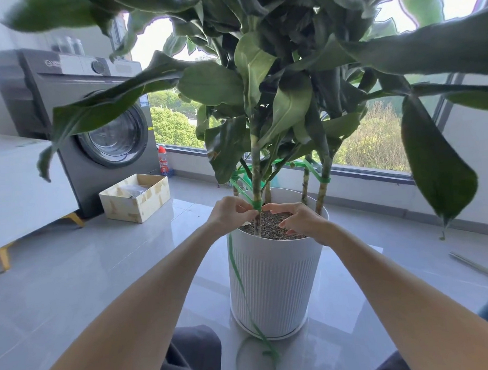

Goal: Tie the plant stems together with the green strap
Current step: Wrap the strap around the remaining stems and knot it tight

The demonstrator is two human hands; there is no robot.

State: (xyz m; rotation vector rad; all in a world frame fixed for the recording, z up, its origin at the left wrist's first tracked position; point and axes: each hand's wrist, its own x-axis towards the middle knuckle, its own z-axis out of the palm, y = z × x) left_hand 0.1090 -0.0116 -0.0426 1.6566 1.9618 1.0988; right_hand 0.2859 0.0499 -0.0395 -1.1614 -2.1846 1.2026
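Observation:
A tall leafy plant stands in a white ribbed pot (pixel 271 278). Its nearest stem (pixel 255 170) has the green strap (pixel 256 205) wrapped round it just above the soil. The strap also runs back to the rear stems (pixel 321 187), looping them together. My left hand (pixel 229 215) pinches the strap at the left of the front stem. My right hand (pixel 299 219) hovers with curled fingers at the right of that stem, fingertips close to the wrap; I cannot tell whether they hold the strap. A loose tail of strap (pixel 245 295) hangs down the pot's left side onto the floor.
A grey washing machine (pixel 96 118) stands at the left, with an open cardboard box (pixel 135 197) in front of it. A white cabinet (pixel 21 187) sits at the far left. Large leaves hang overhead. A metal rod (pixel 474 265) lies on the floor at the right.

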